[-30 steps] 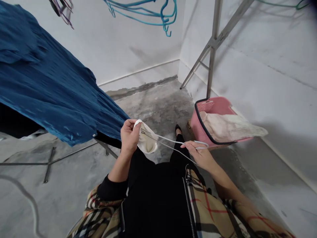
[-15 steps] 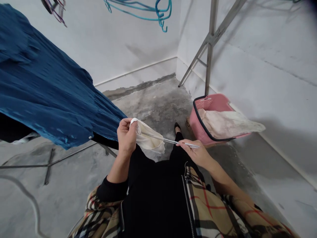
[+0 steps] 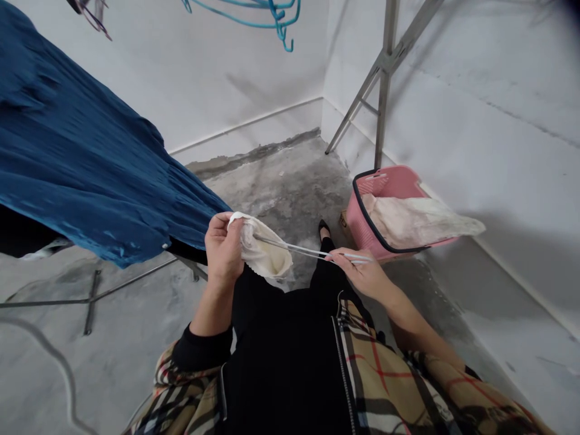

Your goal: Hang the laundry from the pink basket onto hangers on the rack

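Between my hands is a small cream cloth piece (image 3: 267, 254), hollow like a pouch or cup, with a gathered white edge. My left hand (image 3: 224, 246) pinches that edge between thumb and fingers. Two thin pale cords (image 3: 301, 249) run from the cloth to my right hand (image 3: 360, 273), whose fingers are closed round them and hold them stretched out. I cannot make out what garment or item the cloth is. Just left of my left hand hangs a blue garment (image 3: 90, 151).
To the right, a pink basket (image 3: 362, 226) with a black rim holds pale, wet-looking cloth (image 3: 412, 217). A metal rack leg (image 3: 380, 121) stands behind it by the wall. Blue hangers (image 3: 283, 24) hang above. At left are metal rack bars (image 3: 93, 299) and a grey hose (image 3: 58, 362).
My left hand and the cloth have moved slightly left, and the cloth is tilted a little differently. A longer stretch of cord shows between the hands. The view has shifted slightly.
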Tool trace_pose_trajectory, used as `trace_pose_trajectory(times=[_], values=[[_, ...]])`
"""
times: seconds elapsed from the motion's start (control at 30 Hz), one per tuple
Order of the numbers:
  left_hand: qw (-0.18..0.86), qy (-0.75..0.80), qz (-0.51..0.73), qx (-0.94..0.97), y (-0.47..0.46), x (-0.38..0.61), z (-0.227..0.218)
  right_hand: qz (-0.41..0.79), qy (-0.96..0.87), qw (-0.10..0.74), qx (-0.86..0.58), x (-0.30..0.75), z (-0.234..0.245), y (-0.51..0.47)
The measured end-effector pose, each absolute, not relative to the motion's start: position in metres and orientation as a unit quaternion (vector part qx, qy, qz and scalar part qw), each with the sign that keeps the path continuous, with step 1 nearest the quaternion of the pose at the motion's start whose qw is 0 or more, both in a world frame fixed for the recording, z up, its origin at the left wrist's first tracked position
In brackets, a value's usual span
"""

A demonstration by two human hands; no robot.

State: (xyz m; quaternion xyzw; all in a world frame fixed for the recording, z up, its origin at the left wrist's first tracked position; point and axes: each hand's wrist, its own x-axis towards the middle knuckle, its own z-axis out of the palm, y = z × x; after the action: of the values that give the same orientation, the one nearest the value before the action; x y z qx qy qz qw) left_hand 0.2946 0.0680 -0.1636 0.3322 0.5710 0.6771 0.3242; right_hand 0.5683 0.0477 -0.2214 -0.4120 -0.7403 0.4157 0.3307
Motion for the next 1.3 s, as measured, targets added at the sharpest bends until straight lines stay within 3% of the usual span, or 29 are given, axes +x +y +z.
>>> trace_pose_trajectory(times=[0.17, 0.33, 0.4, 0.53, 0.63, 0.7, 0.83, 0.93, 1.03, 1.2, 1.3], values=[[0.284, 0.578, 0.593, 0.484, 0.049, 0.316, -0.176, 0.415, -0.739, 0.354, -0.395, 0.526, -0.225, 0.058], [0.174, 0.535, 0.305, 0.768, 0.035, 0.314, -0.164, 0.431, -0.696, 0.416, -0.394, 0.506, -0.225, 0.079], [0.121, 0.485, 0.246, 0.83, 0.038, 0.303, -0.149, 0.433, -0.698, 0.422, -0.384, 0.508, -0.22, 0.087], [-0.012, 0.48, 0.234, 0.845, 0.053, 0.283, -0.126, 0.425, -0.733, 0.404, -0.344, 0.518, -0.201, 0.097], [-0.022, 0.496, 0.204, 0.844, 0.059, 0.279, -0.127, 0.427, -0.739, 0.399, -0.336, 0.521, -0.19, 0.101], [-0.028, 0.51, 0.213, 0.833, 0.058, 0.28, -0.132, 0.392, -0.727, 0.442, -0.35, 0.523, -0.188, 0.101], [-0.046, 0.552, 0.277, 0.785, 0.049, 0.279, -0.138, 0.198, -0.639, 0.573, -0.473, 0.534, -0.211, 0.091], [-0.055, 0.578, 0.314, 0.751, 0.042, 0.271, -0.139, 0.137, -0.575, 0.584, -0.556, 0.544, -0.249, 0.078], [-0.065, 0.582, 0.324, 0.743, 0.037, 0.265, -0.139, 0.215, -0.581, 0.522, -0.586, 0.546, -0.289, 0.069], [-0.062, 0.578, 0.307, 0.753, 0.033, 0.274, -0.138, 0.488, -0.579, 0.355, -0.549, 0.527, -0.316, 0.07], [-0.058, 0.57, 0.313, 0.758, 0.031, 0.277, -0.138, 0.583, -0.513, 0.372, -0.508, 0.514, -0.314, 0.075]])
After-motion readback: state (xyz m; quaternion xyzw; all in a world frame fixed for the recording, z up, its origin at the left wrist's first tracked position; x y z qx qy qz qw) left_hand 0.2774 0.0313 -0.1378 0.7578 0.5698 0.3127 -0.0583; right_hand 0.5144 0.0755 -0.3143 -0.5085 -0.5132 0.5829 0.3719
